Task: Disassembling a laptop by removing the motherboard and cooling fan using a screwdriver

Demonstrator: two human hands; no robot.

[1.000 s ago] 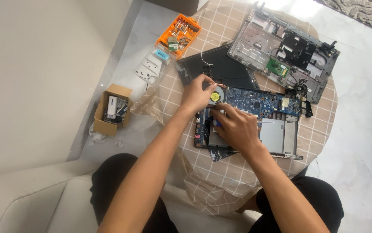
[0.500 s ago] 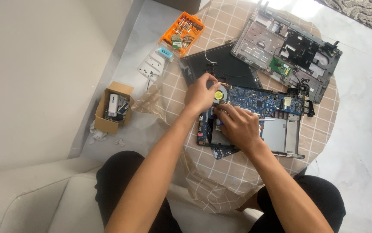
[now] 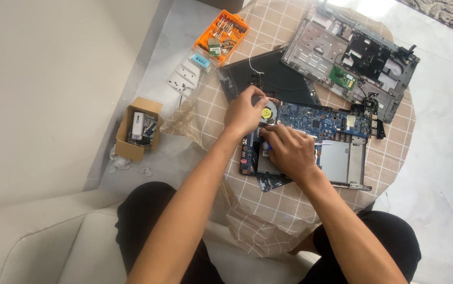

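A blue laptop motherboard (image 3: 321,118) lies in its grey base frame on a round table with a checked cloth (image 3: 268,210). My left hand (image 3: 245,113) rests on the round cooling fan (image 3: 267,112) with a yellow centre sticker, at the board's left end. My right hand (image 3: 287,150) lies just below it, closed around a screwdriver (image 3: 318,143) whose thin metal shaft points right over the board. The handle is hidden in my fist.
A grey laptop chassis (image 3: 352,58) and a black cover panel (image 3: 268,79) lie at the table's far side. On the floor to the left are an orange parts tray (image 3: 221,31), white power adapters (image 3: 184,79) and a small cardboard box (image 3: 137,129). A sofa sits under me.
The view has shifted slightly. Both hands stay at the fan end of the board, with only small finger movements.
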